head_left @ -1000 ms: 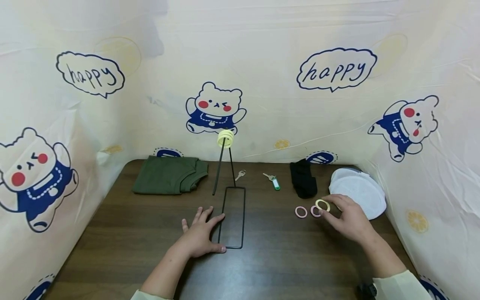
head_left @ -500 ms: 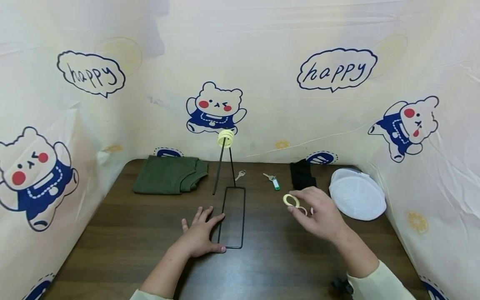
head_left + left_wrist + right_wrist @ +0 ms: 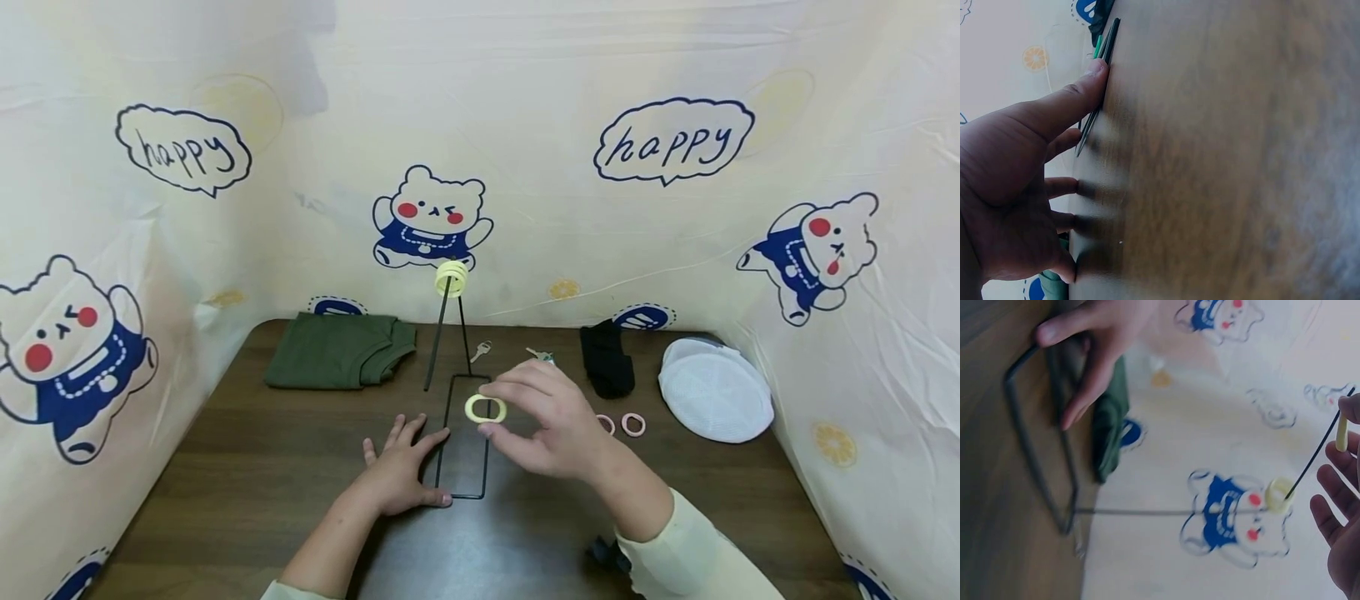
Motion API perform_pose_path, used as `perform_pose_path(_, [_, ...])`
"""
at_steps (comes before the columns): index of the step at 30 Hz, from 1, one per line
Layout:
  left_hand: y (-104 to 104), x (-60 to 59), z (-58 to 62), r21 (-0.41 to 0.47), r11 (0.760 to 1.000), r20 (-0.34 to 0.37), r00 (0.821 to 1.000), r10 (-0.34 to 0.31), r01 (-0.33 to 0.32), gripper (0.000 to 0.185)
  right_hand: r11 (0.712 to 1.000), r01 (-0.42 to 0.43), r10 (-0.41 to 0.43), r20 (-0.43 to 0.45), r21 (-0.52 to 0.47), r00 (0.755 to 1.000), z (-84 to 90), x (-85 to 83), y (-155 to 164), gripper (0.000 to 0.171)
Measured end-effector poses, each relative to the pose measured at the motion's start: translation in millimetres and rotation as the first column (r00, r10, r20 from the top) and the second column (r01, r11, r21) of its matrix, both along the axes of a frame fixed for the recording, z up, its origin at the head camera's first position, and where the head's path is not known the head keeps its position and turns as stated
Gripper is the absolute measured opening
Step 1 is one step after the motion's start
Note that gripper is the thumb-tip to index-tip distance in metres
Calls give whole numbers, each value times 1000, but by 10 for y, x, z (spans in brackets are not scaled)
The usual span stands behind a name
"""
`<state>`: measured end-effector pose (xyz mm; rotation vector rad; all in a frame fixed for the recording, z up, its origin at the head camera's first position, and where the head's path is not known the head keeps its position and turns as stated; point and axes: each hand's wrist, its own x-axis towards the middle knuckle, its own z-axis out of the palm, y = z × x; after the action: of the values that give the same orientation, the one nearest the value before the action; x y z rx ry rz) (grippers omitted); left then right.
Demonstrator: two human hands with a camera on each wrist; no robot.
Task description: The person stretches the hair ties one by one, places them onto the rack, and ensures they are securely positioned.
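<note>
Two hands are busy by a black wire stand. The left hand [image 3: 401, 473] is spread wide, its thumb on the near corner of the flat base [image 3: 488, 442] and a finger at the base's left side. The right hand [image 3: 547, 417] pinches a yellow ring [image 3: 470, 409] between thumb and finger, up in the air.

The base lies with its long side pointing away from the person. A post [image 3: 465, 333] stands up at its far end, and a thin bar [image 3: 437, 333] sticks out from the top, back toward the person. The right hand is nearer to the bar's loose end. From the head, the ring looks just right of that end; I can't tell if they touch. More yellow rings [image 3: 452, 268] sit at the bar's far end.

Two pink rings [image 3: 624, 425] lie right of the right hand. Farther back are a green cloth [image 3: 330, 354], a little key [image 3: 482, 350], a black cloth [image 3: 607, 358] and a white cloth thing [image 3: 716, 396].
</note>
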<state>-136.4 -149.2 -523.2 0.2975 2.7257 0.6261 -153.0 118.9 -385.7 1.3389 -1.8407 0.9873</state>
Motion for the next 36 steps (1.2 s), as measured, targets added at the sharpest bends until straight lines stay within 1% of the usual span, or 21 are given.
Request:
perform_pose_path(7, [-4,2,-1,-10,1000,6,1000,4,-3,101,997,-61,58,-76,-38,995,239,27,-272,31])
perform_pose_path(11, [-9,11,-2,-5,1000,1,1000,2,-2,101,996,-70,65,-90,-52,994,319,44,-369,31])
perform_pose_path(15, [-13,18,-10,0,1000,-4,1000,-3,3,102,997,-62,58,-103,-43,993,376,38,-433,31])
perform_pose_path(19, [-13,15,-12,-2,1000,-10,1000,-5,5,101,999,-44,40,-130,-31,991,402,-27,-479,32])
perform_pose_path(22, [-7,5,-17,3,1000,-8,1000,-5,5,100,1000,-24,22,-130,-16,991,394,-100,-496,34])
perform_pose_path(30, [-6,-13,-19,7,1000,15,1000,-4,4,102,996,72,-69,-56,53,996,345,-297,-468,37])
perform_pose_path(36, [-11,-23,-30,2,1000,22,1000,-5,5,103,987,126,-124,-32,96,992,342,-445,-459,38])
